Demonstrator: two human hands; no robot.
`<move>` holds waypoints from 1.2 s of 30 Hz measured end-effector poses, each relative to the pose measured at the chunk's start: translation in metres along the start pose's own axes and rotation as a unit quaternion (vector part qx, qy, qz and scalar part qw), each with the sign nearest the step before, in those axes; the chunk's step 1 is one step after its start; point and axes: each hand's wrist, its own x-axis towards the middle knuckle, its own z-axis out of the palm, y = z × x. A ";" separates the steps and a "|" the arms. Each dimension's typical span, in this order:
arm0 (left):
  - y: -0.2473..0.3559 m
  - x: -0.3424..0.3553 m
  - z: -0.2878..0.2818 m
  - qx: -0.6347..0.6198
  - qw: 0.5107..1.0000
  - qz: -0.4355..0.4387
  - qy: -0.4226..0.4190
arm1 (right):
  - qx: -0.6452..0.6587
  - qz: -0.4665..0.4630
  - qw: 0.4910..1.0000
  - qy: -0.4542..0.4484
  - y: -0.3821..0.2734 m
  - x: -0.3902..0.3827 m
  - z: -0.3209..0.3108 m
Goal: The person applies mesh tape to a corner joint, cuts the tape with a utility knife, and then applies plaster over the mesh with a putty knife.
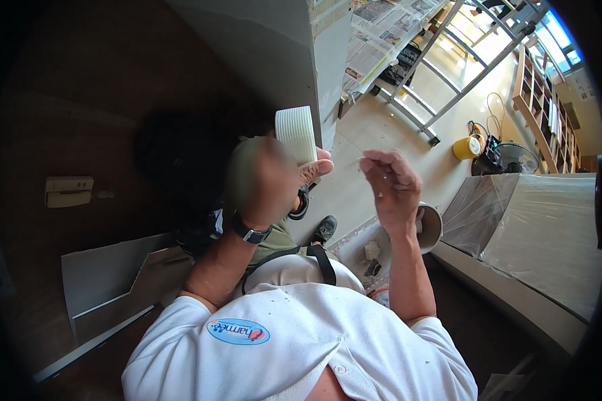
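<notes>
My left hand [267,184], wearing a dark wristwatch [251,232], is closed around a roll of whitish-green ribbed tape [295,136], which looks like mesh joint tape. The roll stands on edge, and a thumb presses against its lower side. Part of this hand is smeared. To its right, apart from the roll, my right hand [391,184] is raised with fingers curled and their tips brought together. Whatever may be between those fingertips is too small to make out. Just beyond the roll rises the edge of a grey-white panel [311,73].
A metal ladder [441,73] stands at the far right beside newspaper sheets [374,43]. A round bin [429,227] is behind my right wrist. Plastic-wrapped furniture [542,234] stands at right, with a fan [515,157] and yellow container [466,148] beyond. A wall intercom [69,192] hangs at left.
</notes>
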 end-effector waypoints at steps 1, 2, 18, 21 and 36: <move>0.000 0.000 -0.001 0.001 1.000 0.000 0.000 | 0.005 0.021 1.000 -0.008 0.000 0.001 -0.005; 0.000 -0.001 0.000 0.002 1.000 -0.001 0.001 | 0.009 0.042 0.999 -0.017 -0.001 0.000 -0.010; -0.007 -0.011 0.010 -0.002 1.000 -0.008 -0.028 | -0.130 -0.028 0.991 0.020 -0.004 -0.014 -0.031; -0.008 -0.014 0.013 0.011 0.999 0.005 -0.045 | -0.268 -0.038 0.962 0.042 0.007 -0.019 -0.055; 0.006 -0.021 0.032 0.231 0.962 0.098 -0.105 | -0.177 -0.151 0.971 0.054 -0.049 -0.030 -0.005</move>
